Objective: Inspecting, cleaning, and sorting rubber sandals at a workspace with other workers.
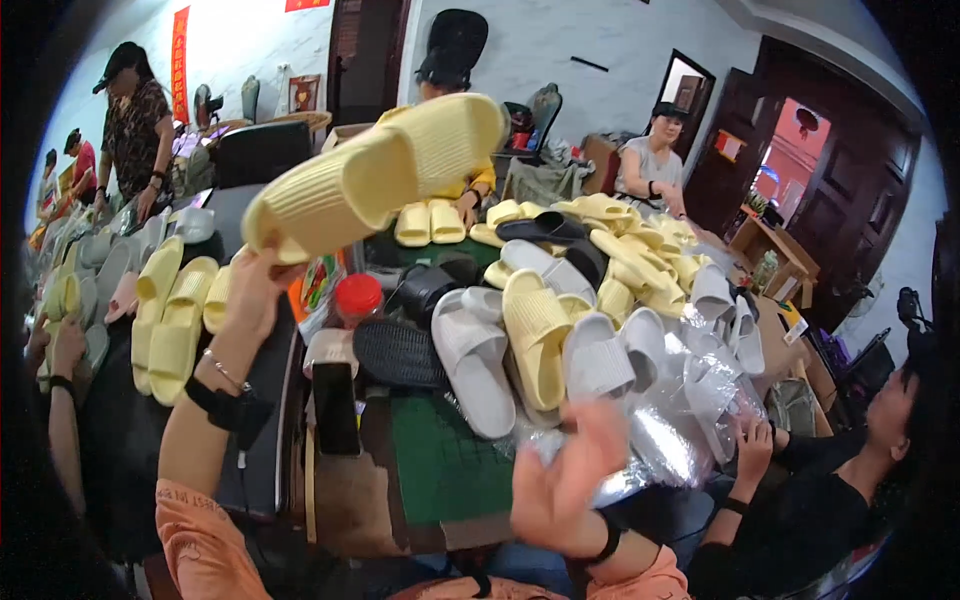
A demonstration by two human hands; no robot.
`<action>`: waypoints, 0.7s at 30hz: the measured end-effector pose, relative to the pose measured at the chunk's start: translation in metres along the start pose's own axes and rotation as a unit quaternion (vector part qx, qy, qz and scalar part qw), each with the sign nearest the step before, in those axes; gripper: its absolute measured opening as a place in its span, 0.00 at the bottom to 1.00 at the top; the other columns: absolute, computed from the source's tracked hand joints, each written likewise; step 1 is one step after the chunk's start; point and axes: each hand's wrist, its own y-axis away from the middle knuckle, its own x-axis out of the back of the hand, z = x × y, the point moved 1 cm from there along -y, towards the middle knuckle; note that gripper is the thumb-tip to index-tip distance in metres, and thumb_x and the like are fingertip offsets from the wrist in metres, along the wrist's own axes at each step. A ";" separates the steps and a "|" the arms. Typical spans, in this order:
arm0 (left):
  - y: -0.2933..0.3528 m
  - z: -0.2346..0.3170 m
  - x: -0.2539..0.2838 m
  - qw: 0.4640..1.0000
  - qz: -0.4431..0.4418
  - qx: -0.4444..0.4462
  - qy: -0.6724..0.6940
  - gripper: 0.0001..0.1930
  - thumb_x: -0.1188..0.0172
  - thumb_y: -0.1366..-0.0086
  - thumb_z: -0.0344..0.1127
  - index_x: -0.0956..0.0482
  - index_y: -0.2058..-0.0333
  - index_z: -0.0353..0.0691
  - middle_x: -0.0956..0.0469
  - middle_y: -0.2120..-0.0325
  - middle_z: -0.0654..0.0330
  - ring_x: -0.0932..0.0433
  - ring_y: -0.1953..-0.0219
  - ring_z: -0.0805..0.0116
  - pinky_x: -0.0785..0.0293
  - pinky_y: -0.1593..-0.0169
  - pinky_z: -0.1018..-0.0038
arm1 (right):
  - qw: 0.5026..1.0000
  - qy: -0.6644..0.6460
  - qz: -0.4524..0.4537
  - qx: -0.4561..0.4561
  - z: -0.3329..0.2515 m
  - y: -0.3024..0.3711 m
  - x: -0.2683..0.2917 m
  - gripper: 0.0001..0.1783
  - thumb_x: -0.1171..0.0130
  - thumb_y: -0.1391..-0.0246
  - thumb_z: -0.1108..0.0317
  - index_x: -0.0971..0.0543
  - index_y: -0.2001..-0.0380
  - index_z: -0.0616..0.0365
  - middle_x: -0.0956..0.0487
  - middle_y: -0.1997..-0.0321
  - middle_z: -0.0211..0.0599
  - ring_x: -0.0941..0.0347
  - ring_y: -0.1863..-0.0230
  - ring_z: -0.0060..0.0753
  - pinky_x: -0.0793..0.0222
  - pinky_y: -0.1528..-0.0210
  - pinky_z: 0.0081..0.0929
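Note:
My left hand [258, 290] is raised on the left and closed on a pair of pale yellow slide slippers [375, 170], gripping them at their lower left end. The two slippers form one long slanted shape in the air above the table. Lower right of centre, my right hand [572, 470] hovers by the table's near edge. It is blurred, with thumb and fingers apart and nothing seen between them. Just beyond it lie a grey slipper [597, 355], another yellow slipper [537, 335] and clear plastic wrapping [670, 440].
A large heap of yellow slippers [640, 250] covers the far right of the table. More yellow slippers [175, 330] lie in a row at left. A phone [336, 408], a red-lidded jar [358, 296] and a black slipper [400, 353] are near the middle. Several people work around the table.

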 end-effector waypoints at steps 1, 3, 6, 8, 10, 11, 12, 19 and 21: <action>0.013 -0.002 -0.010 0.999 -0.015 0.044 -0.010 0.15 0.57 0.35 0.34 0.35 0.54 0.30 0.26 0.61 0.50 0.23 0.61 0.62 0.24 0.59 0.71 | 0.985 -0.137 0.002 -0.108 0.018 -0.003 -0.020 0.28 0.45 0.59 0.72 0.37 0.51 0.61 0.36 0.53 0.41 0.40 0.53 0.36 0.47 0.50 0.29; 0.037 -0.007 -0.030 0.989 -0.090 0.116 0.020 0.16 0.57 0.34 0.36 0.37 0.51 0.35 0.28 0.57 0.52 0.24 0.59 0.62 0.24 0.57 0.68 | 0.909 -0.275 -0.035 -0.311 0.051 -0.006 -0.035 0.34 0.43 0.56 0.70 0.44 0.46 0.61 0.39 0.50 0.39 0.42 0.51 0.32 0.46 0.49 0.28; 0.074 -0.016 -0.050 0.963 -0.111 0.237 0.067 0.18 0.55 0.35 0.37 0.39 0.49 0.38 0.30 0.55 0.55 0.27 0.55 0.62 0.24 0.56 0.65 | 0.763 -0.497 -0.043 -0.411 0.070 -0.002 -0.050 0.39 0.44 0.53 0.71 0.51 0.40 0.60 0.41 0.45 0.38 0.45 0.46 0.31 0.46 0.47 0.26; 0.092 -0.022 -0.061 0.953 -0.120 0.275 0.047 0.18 0.52 0.36 0.38 0.38 0.50 0.38 0.30 0.55 0.57 0.28 0.54 0.64 0.24 0.56 0.64 | 0.720 -0.550 -0.105 -0.410 0.074 -0.001 -0.053 0.40 0.47 0.52 0.75 0.56 0.39 0.59 0.43 0.43 0.38 0.48 0.42 0.30 0.46 0.46 0.25; 0.105 -0.026 -0.067 0.946 -0.157 0.285 0.013 0.18 0.51 0.37 0.38 0.37 0.50 0.38 0.30 0.56 0.58 0.27 0.55 0.65 0.24 0.58 0.65 | 0.755 -0.528 -0.066 -0.384 0.075 -0.001 -0.052 0.36 0.49 0.49 0.75 0.52 0.40 0.56 0.40 0.44 0.34 0.44 0.44 0.26 0.43 0.47 0.24; 0.108 -0.028 -0.069 0.944 -0.174 0.281 -0.008 0.18 0.51 0.37 0.37 0.37 0.51 0.37 0.29 0.57 0.57 0.27 0.56 0.66 0.23 0.59 0.67 | 0.743 -0.539 -0.011 -0.398 0.077 -0.002 -0.052 0.32 0.47 0.49 0.73 0.48 0.42 0.56 0.38 0.46 0.33 0.41 0.46 0.24 0.42 0.49 0.24; 0.110 -0.030 -0.070 0.937 -0.173 0.301 -0.022 0.17 0.51 0.37 0.37 0.36 0.51 0.37 0.29 0.57 0.57 0.26 0.58 0.67 0.23 0.60 0.68 | 0.727 -0.576 0.008 -0.374 0.076 -0.002 -0.052 0.28 0.46 0.48 0.71 0.44 0.45 0.56 0.35 0.47 0.31 0.38 0.48 0.23 0.40 0.50 0.24; 0.111 -0.025 -0.063 0.939 -0.188 0.285 -0.053 0.17 0.50 0.38 0.36 0.36 0.52 0.36 0.27 0.60 0.57 0.24 0.61 0.69 0.22 0.63 0.71 | 0.745 -0.534 0.163 -0.364 0.085 -0.011 -0.038 0.22 0.48 0.45 0.57 0.35 0.51 0.54 0.31 0.52 0.27 0.35 0.53 0.21 0.39 0.52 0.22; 0.106 -0.013 -0.051 0.934 -0.189 0.280 -0.112 0.16 0.50 0.38 0.37 0.34 0.53 0.37 0.26 0.62 0.59 0.24 0.64 0.73 0.23 0.67 0.74 | 0.735 -0.551 0.234 -0.318 0.100 -0.019 -0.015 0.22 0.48 0.46 0.59 0.36 0.51 0.56 0.30 0.51 0.30 0.35 0.52 0.22 0.40 0.50 0.23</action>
